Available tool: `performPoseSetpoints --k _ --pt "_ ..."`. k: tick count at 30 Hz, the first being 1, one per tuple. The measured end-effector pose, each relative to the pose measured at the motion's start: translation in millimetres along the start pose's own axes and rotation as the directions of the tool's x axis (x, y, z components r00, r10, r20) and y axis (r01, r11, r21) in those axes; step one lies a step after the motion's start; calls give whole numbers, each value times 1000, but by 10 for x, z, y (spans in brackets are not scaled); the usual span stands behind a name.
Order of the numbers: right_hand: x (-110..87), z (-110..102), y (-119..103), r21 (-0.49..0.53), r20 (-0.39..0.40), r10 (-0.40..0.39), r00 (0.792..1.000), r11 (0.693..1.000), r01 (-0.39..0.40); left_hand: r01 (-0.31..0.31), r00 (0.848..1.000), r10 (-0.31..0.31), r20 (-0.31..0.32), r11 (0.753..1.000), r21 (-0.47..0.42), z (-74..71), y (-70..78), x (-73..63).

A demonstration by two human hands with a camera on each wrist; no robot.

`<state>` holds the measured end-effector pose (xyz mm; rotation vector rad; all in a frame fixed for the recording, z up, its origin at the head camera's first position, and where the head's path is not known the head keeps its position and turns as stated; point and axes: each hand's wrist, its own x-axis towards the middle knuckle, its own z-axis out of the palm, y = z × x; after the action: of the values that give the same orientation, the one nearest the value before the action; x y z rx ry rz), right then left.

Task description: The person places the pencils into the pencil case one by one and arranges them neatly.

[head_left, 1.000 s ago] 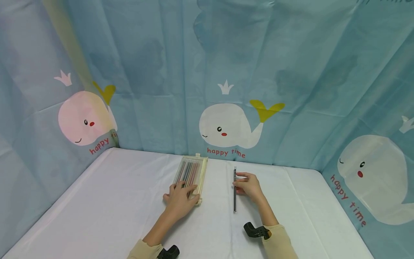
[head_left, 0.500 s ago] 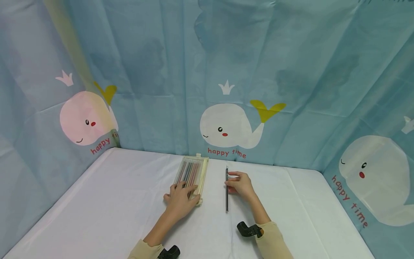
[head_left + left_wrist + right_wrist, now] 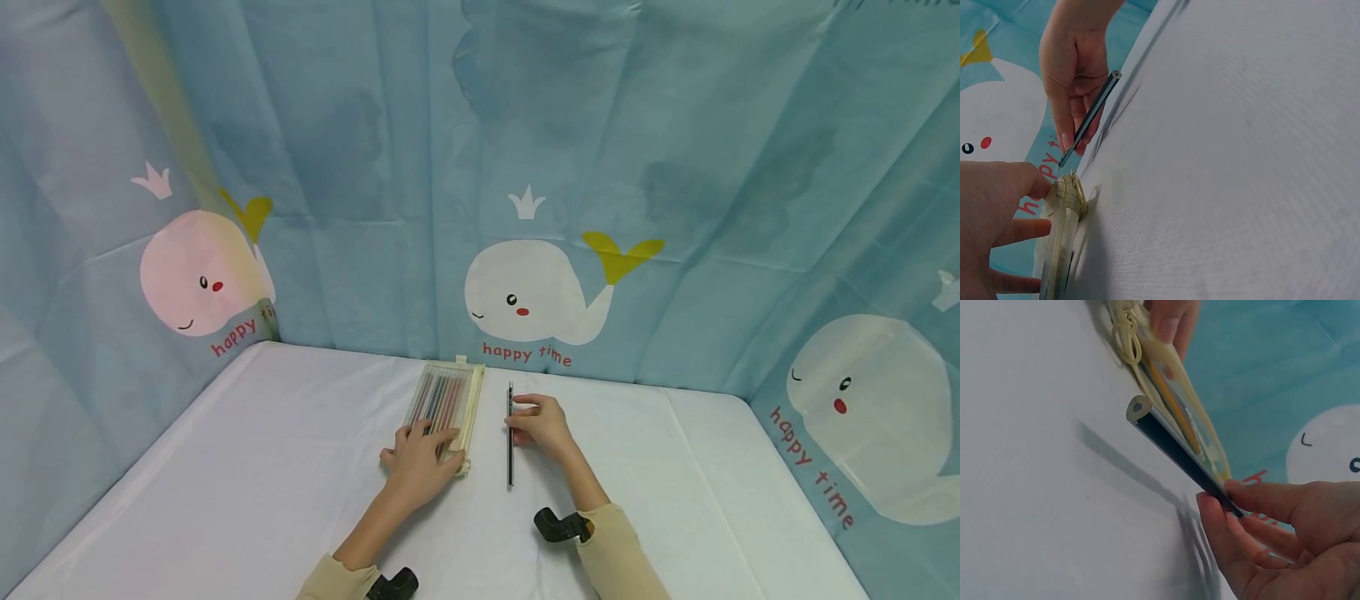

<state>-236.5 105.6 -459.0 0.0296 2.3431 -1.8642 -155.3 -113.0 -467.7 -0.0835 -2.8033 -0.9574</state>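
Note:
A see-through pencil case with cream trim lies at the back middle of the white table. Several coloured pencils show through its window. My left hand rests on the case's near end, fingers spread across it and thumb at its right edge. To the right of the case, my right hand pinches a dark pencil with silvery edges between thumb and fingertips. Its unsharpened end faces the right wrist camera. In the right wrist view, the case's zipper pull hangs by the near corner, and a yellow pencil shows inside.
A white cloth covers the table. Behind it hangs a blue curtain printed with whales. Black wrist cameras sit at both cuffs, the right one just above the table. The pencil's shadow falls on the cloth.
My right hand has moved left with the dark pencil, bringing it closer to the case. My left hand and the case have stayed where they were.

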Motion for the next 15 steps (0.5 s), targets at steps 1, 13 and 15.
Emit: performPoseSetpoints --k 1,13,15 --pt "3 13 -5 -1 1 1 1000 1000 -1 0 1000 0 -1 1000 0 0 1 0" --pt "108 166 0 7 19 -16 1000 1000 16 -4 1000 4 0 1000 -2 -13 5 -3" --pt "122 189 -7 10 21 -15 1000 1000 15 -4 1000 4 3 1000 -1 -18 8 -4"
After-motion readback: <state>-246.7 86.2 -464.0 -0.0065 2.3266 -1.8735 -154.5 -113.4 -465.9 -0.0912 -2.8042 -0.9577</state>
